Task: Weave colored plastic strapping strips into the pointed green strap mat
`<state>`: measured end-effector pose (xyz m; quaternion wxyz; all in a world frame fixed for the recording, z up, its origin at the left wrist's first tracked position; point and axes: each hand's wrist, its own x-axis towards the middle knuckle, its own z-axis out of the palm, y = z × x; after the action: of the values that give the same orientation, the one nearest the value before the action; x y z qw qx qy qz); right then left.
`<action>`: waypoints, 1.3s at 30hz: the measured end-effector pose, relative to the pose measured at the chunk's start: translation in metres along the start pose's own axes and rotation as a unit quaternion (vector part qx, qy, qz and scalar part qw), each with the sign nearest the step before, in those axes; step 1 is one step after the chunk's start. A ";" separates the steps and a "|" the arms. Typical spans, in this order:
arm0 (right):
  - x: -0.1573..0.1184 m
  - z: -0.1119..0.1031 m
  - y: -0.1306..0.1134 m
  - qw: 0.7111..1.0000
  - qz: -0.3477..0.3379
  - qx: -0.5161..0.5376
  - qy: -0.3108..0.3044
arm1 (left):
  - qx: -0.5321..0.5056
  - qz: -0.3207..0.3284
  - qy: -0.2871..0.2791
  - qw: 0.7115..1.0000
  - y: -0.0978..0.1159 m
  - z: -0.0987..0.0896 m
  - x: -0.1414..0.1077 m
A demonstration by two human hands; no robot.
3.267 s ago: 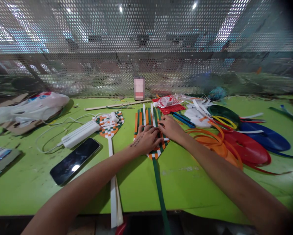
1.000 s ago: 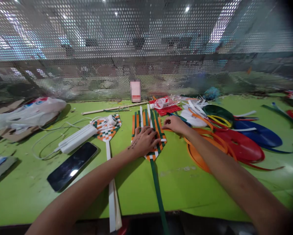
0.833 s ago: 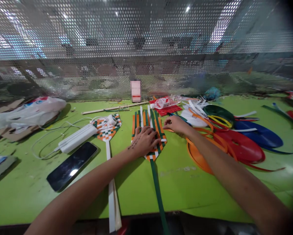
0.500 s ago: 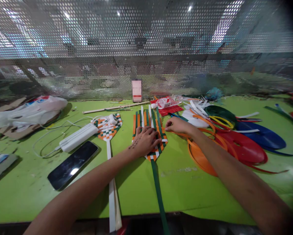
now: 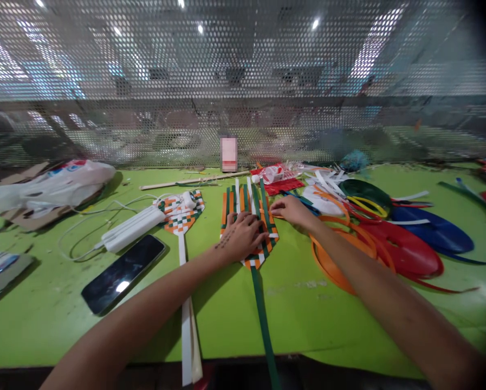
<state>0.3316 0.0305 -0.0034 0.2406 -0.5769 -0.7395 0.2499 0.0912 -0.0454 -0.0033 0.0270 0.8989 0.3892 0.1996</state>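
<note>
A woven piece of orange, green and white plastic strips (image 5: 260, 259) lies on the table in front of me, its loose strip ends pointing away. Flat on its middle rests my left hand (image 5: 245, 235), fingers spread, hiding part of the weave. My right hand (image 5: 289, 210) is at the weave's right edge, thumb and fingers pinched on an orange plastic strip. A long green strip (image 5: 261, 309) runs from the weave's pointed near end over the table edge. To the left lies a finished-looking woven fan (image 5: 181, 219) with a white handle.
Coils of orange (image 5: 328, 271), red (image 5: 417, 252), blue (image 5: 449, 230) and green strip (image 5: 364, 194) lie at the right. A phone (image 5: 123, 273), a white power bank (image 5: 133, 228) with cable and a plastic bag (image 5: 64, 187) are at the left. A perforated metal screen (image 5: 165, 124) stands behind.
My right hand has moved slightly left, closer to the weave's edge, with the orange strip in its fingers. My left hand stays on the weave. The whole view has shifted a little.
</note>
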 end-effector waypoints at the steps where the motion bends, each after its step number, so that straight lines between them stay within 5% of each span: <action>1: 0.000 0.001 0.000 1.000 -0.001 -0.001 0.003 | 0.000 0.000 0.001 1.000 0.000 0.000 0.000; 23: 0.002 0.007 0.008 0.985 0.040 0.167 -0.018 | -0.001 0.000 0.005 1.000 -0.001 0.002 0.000; 39: 0.000 0.005 -0.006 0.997 -0.011 0.068 -0.046 | -0.002 -0.002 0.009 1.000 0.000 0.003 0.000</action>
<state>0.3241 0.0285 -0.0030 0.2479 -0.5387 -0.7374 0.3234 0.0920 -0.0451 -0.0060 0.0256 0.8962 0.3910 0.2081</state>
